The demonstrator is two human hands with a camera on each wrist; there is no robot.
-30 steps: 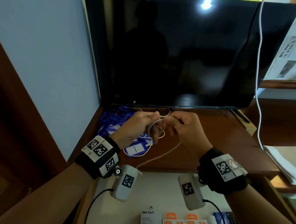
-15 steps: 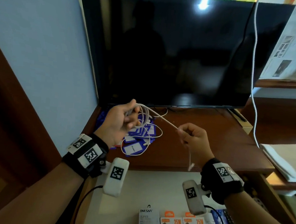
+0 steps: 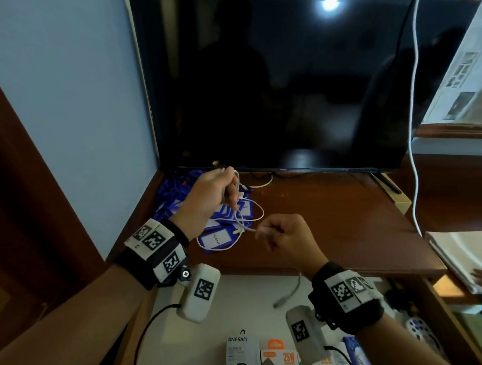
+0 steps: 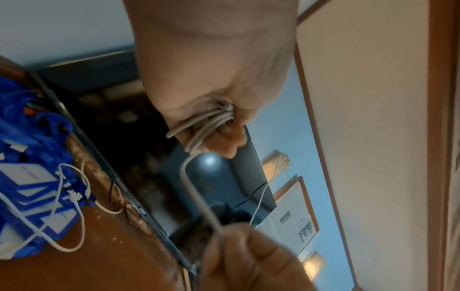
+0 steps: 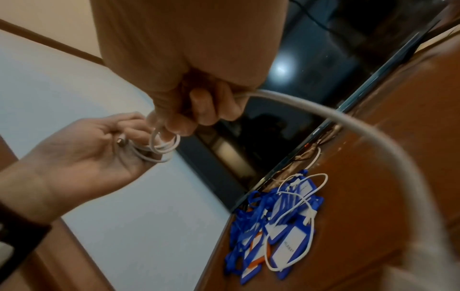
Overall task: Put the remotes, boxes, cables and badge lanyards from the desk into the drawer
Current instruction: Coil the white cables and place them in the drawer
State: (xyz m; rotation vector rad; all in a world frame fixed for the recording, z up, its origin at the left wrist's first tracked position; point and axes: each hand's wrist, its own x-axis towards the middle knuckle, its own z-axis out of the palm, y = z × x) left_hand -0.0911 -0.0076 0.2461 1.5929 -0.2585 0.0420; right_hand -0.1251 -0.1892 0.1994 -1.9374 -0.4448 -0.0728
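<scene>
My left hand point(image 3: 219, 192) point(image 4: 219, 110) point(image 5: 119, 135) grips several loops of a grey-white cable point(image 3: 239, 216) point(image 4: 204, 126) point(image 5: 159, 145) above the desk's left side. My right hand point(image 3: 276, 236) point(image 5: 199, 110) point(image 4: 248, 252) pinches the cable's free run a little lower and to the right; its loose end point(image 3: 286, 296) hangs over the open drawer. A heap of blue badge lanyards point(image 3: 203, 216) point(image 4: 27, 177) point(image 5: 278, 226) lies on the desk point(image 3: 331, 225) below the hands, with another white cable point(image 3: 249, 211) point(image 5: 298, 196) point(image 4: 64, 196) draped on it.
A large dark TV point(image 3: 270, 79) stands at the back of the desk. The open drawer point(image 3: 234, 301) below holds charger boxes point(image 3: 278, 364) along its near side. A white cord point(image 3: 413, 143) hangs at the right. Papers point(image 3: 463, 255) lie on the right.
The hands, together at first, drew apart along the cable; now the right hand has come back toward the left with another stretch, and the loose tail hangs lower over the drawer.
</scene>
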